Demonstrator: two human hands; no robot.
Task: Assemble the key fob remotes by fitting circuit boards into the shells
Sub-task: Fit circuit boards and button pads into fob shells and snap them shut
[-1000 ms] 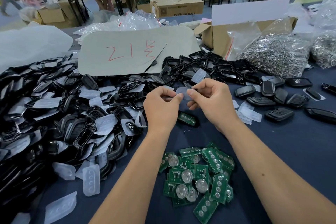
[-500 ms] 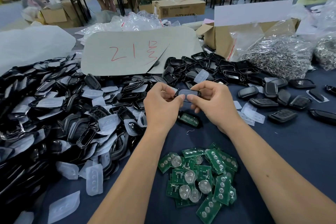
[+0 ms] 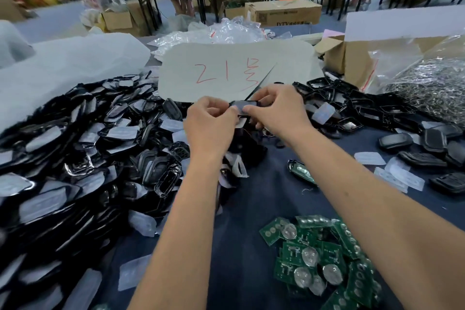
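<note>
A black key fob shell (image 3: 243,107) with a translucent pad in it is held up over the table's middle. My left hand (image 3: 210,127) pinches its left end and my right hand (image 3: 275,111) grips its right end, thumbs on top. Below the hands a shell with a green board in it (image 3: 300,171) lies on the blue cloth. A heap of green circuit boards (image 3: 324,259) with coin cells sits near the front right. A large pile of black shells and clear pads (image 3: 83,158) fills the left.
Finished black fobs (image 3: 422,148) lie at the right. A grey card with red writing (image 3: 236,70) lies behind the hands. A cardboard box (image 3: 352,58) and a bag of metal rings (image 3: 432,88) stand at the back right. More empty shells (image 3: 352,106) lie behind.
The camera has tilted and shifted, so the hands appear higher and farther. A black shell now frames the clear pad that the fingers held alone one second ago.
</note>
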